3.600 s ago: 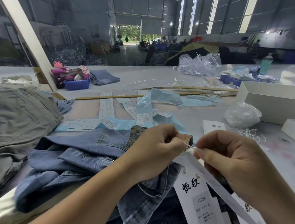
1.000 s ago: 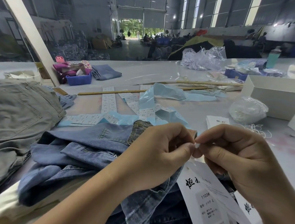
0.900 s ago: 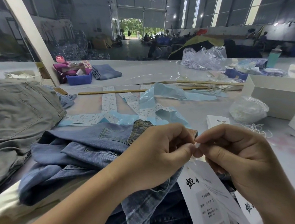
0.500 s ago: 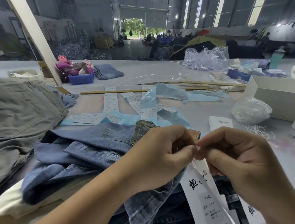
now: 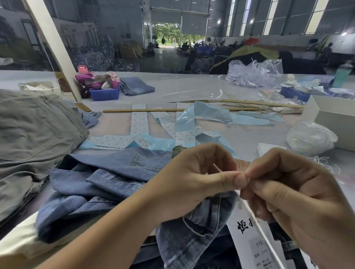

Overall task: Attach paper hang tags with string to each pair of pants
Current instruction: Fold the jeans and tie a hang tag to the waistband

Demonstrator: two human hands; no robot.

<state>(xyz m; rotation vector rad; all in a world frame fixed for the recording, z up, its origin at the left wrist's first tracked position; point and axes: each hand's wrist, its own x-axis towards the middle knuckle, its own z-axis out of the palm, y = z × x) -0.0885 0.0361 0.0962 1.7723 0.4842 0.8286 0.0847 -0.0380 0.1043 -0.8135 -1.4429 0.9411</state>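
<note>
I had both hands crowded together over the blue jeans (image 5: 113, 184) near the table's (image 5: 229, 134) front edge, with the grey pants (image 5: 26, 140) piled close on the left, the white box (image 5: 340, 119) on the right, and bare tabletop only farther back beyond the label strips (image 5: 139, 122). My left hand (image 5: 193, 179) and right hand (image 5: 300, 196) were both curled, thumb tips touching, pinching the thin white string (image 5: 242, 201). The hang tag (image 5: 257, 247) dangled just below the pinch, long axis running from the fingertips down and right toward me, printed face up.
</note>
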